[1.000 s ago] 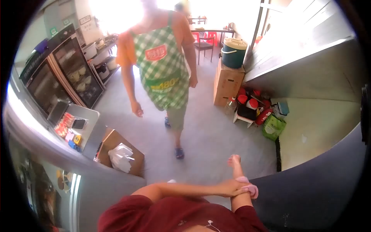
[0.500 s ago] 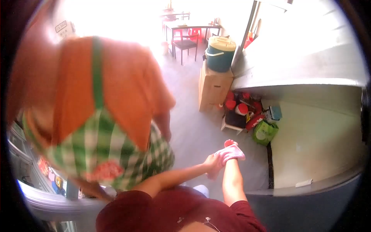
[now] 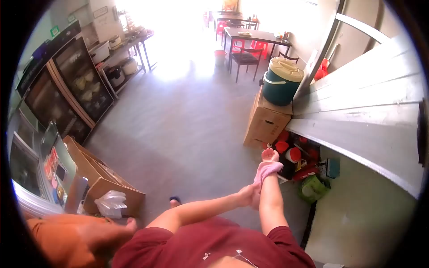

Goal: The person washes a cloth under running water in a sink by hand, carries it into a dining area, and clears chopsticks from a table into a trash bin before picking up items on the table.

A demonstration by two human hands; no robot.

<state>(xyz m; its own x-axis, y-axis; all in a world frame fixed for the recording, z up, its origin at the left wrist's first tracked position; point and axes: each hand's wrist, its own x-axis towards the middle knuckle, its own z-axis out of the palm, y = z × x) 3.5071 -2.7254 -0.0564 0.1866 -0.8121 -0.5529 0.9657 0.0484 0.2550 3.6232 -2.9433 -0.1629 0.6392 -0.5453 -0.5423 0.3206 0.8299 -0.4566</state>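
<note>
My right arm reaches forward, with a pink cloth [image 3: 268,169] wrapped around its wrist. Beyond the cloth, my right hand [image 3: 270,155] is turned palm up, its fingers curled in and nothing visible in them. My left hand [image 3: 247,195] comes across from the left and is closed on the cloth's lower end, beside my right forearm. Behind my right hand are red-lidded jars [image 3: 293,155] on a low stand.
A co-worker's orange sleeve [image 3: 67,239] is at the lower left, near a cardboard box [image 3: 132,201] with a white plastic bag [image 3: 111,203]. A green cooler [image 3: 281,85] stands on a carton [image 3: 266,125]. Glass-door cabinets [image 3: 82,85] line the left; tables [image 3: 257,35] are behind.
The co-worker walked toward me and now passes at the lower left. The pink cloth has shifted along my right wrist; my left hand has stayed closed on it.
</note>
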